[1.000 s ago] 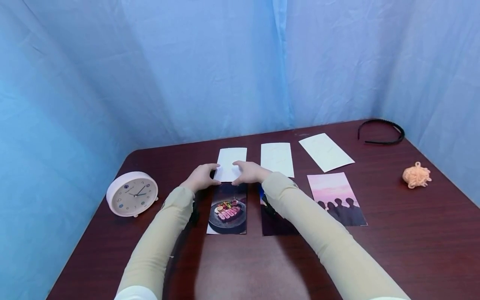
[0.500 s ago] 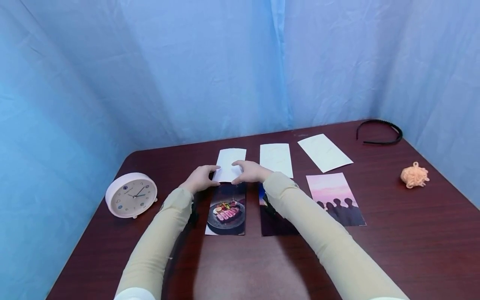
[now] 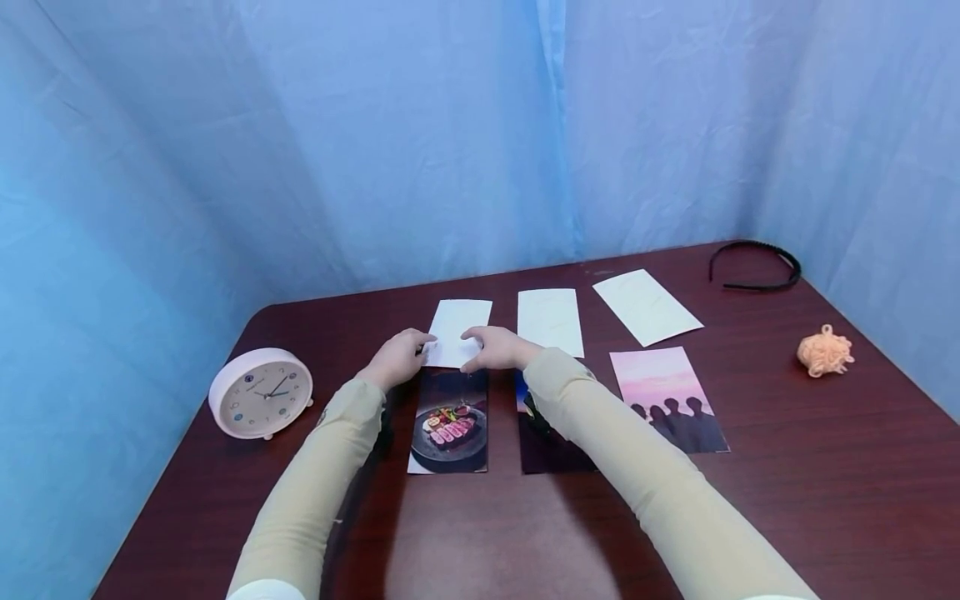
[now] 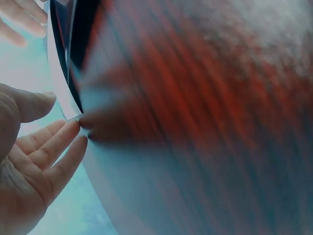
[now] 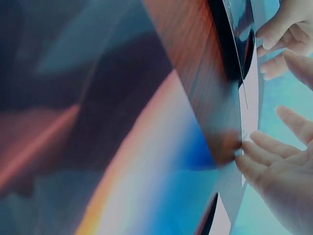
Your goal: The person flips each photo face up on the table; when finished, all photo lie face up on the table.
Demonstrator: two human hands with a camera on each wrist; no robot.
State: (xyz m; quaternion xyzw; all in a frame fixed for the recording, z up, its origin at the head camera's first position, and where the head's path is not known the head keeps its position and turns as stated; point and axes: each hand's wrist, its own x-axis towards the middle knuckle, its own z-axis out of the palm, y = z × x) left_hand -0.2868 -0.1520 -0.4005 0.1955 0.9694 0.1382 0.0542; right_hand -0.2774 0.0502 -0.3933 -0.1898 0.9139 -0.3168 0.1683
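Note:
A white card lies behind a photo of sliced meat on a plate. My left hand is at the card's left edge; in the left wrist view its fingers are extended, fingertips down at the table surface, thumb apart. From the card's right side, my right hand reaches over it with thumb and forefinger spread. The right wrist view shows that hand's fingers fairly straight, fingertips at the surface. Partly under the right forearm lies a dark photo.
Two more white cards lie right of the first, the farther one turned askew. A pink sunset photo lies before them. A white alarm clock stands left; a black headband and a peach yarn ball lie right. Blue curtains surround the table.
My left hand has drawn slightly left off the card, and its thumb no longer shows in the head view. The right hand stays nearly in place. The head view has shifted slightly.

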